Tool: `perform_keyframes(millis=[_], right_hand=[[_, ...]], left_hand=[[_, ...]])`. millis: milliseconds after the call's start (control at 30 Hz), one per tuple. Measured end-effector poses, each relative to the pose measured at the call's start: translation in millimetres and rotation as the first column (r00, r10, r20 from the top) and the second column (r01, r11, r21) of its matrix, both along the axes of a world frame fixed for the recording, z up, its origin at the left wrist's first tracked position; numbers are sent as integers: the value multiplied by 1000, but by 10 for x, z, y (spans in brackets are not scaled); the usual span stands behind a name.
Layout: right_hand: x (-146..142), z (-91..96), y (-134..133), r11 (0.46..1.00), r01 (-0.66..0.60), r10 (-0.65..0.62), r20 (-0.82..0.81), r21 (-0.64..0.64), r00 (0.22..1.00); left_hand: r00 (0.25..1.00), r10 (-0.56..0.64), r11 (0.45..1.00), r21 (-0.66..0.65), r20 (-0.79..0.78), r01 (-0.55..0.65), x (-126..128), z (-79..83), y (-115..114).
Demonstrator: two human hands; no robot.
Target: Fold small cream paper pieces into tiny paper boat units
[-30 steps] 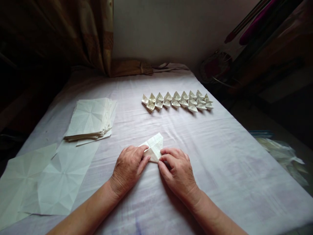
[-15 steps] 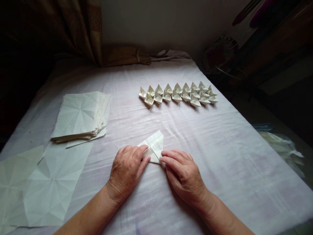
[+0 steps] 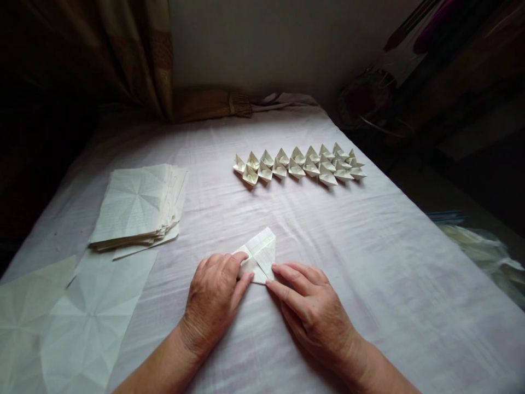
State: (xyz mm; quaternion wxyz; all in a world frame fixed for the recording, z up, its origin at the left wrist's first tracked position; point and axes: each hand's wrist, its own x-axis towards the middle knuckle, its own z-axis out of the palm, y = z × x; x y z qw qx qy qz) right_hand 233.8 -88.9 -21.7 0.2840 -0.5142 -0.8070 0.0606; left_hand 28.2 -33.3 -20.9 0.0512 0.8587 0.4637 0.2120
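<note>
A small folded piece of paper (image 3: 262, 250) lies on the cloth between my hands, its pointed top facing away from me and crease lines crossing its face. My left hand (image 3: 217, 293) grips its left side, with the thumb and forefinger on top of the paper. At the lower right edge of the folded paper are the fingertips of my right hand (image 3: 314, 306); the fingers are close together and the thumb is mostly hidden under them.
Several small folded paper boats (image 3: 297, 167) stand in rows at the back right. A stack of creased paper sheets (image 3: 133, 202) lies at left, with loose creased sheets (image 3: 88, 323) nearer me. The pale cloth (image 3: 394, 306) covers the table; a plastic bag (image 3: 488, 251) sits beyond its right edge.
The whole view has shifted, so things appear slightly lower. My right fingers have slid a little along the paper's lower right edge; my left hand keeps its hold.
</note>
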Motion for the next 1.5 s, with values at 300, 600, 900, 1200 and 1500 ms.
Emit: perform_keyframes(millis=[300, 600, 900, 1200, 1500], right_hand=[[-23, 46, 16, 1000, 13, -12, -4, 22, 1000], [-27, 32, 14, 1000, 14, -14, 18, 6, 1000], [-49, 27, 24, 1000, 20, -21, 30, 15, 999], [-92, 19, 57, 998, 56, -56, 54, -8, 997], [-100, 18, 56, 998, 58, -57, 57, -15, 997]], left_hand=[[999, -33, 998, -46, -20, 32, -24, 10, 1], [999, -31, 998, -64, -33, 29, -5, 32, 12], [999, -50, 996, -76, -15, 48, -18, 33, 19], [998, -48, 998, -50, -31, 46, -10, 52, 16], [999, -48, 998, -52, -18, 47, 0, 59, 11]])
